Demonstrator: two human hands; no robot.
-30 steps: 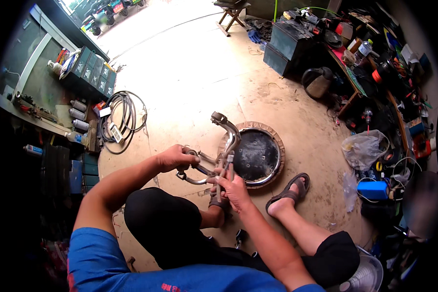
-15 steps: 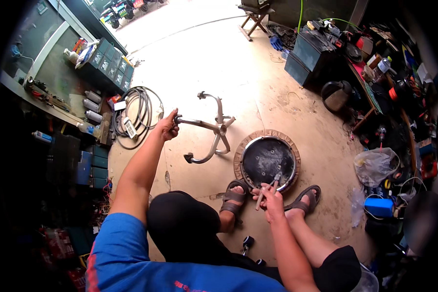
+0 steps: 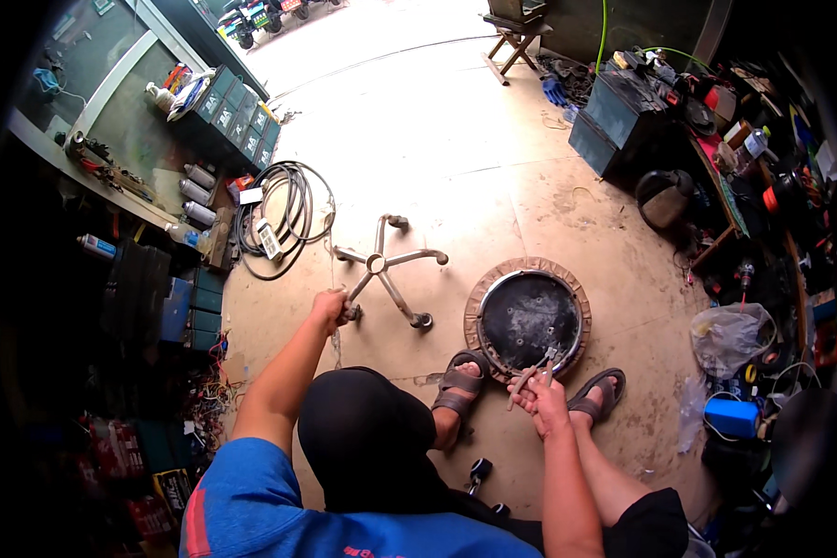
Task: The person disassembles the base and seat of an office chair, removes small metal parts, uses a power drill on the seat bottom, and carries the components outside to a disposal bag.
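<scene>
A five-legged metal chair base with casters (image 3: 376,263) rests on the floor ahead, left of centre. My left hand (image 3: 330,307) is closed on the end of its near-left leg. A round seat (image 3: 525,307), with a dark plate and metal ring inside a tan gathered rim, lies on the floor to the right of the base. My right hand (image 3: 541,395), over the seat's near edge, is closed on pliers (image 3: 549,363). A small loose caster (image 3: 480,472) lies on the floor below, between my legs.
Coiled black cable (image 3: 298,209) lies at left, beside stacked batteries (image 3: 237,116) and spray cans (image 3: 195,193). Cluttered shelving with dark boxes (image 3: 604,121), a plastic bag (image 3: 727,337) and a blue pack (image 3: 730,417) lines the right. A wooden folding chair (image 3: 516,42) stands at the back.
The chair base has moved away from my right hand and the seat toward the left and has been set flatter on the floor, my left hand moving with it. The pliers remain in my right hand.
</scene>
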